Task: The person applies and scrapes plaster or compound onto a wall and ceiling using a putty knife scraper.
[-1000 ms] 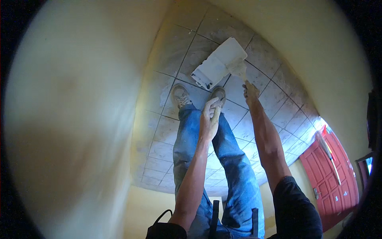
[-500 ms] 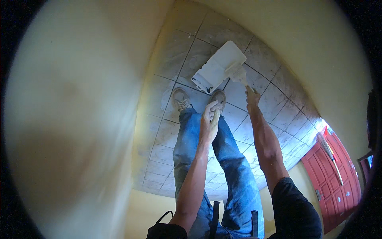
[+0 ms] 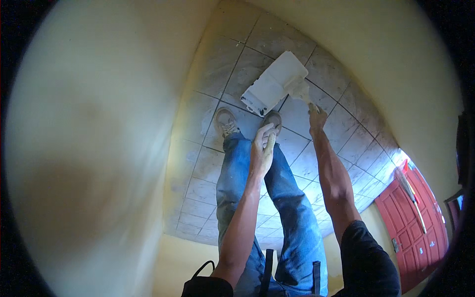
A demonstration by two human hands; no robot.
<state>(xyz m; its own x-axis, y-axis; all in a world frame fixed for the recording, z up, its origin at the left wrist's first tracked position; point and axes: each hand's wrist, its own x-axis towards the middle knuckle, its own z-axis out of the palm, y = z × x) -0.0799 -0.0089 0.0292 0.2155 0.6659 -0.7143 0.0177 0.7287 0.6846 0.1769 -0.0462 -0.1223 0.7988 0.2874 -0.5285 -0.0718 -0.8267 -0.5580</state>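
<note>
Loading the broad brush-like tool (image 3: 299, 90) seems the step: your right hand (image 3: 317, 118) grips it beside the white tray (image 3: 279, 72) on the tiled floor (image 3: 205, 166). Your left hand (image 3: 262, 148) half-curls, contents unclear; next likely calls for a level lift.

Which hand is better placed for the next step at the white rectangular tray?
The right hand, I'd judge: it grips the pale, flared tool, whose wide end overlaps the white rectangular tray in view. The left hand hangs over the blue jeans, farther from it.
</note>
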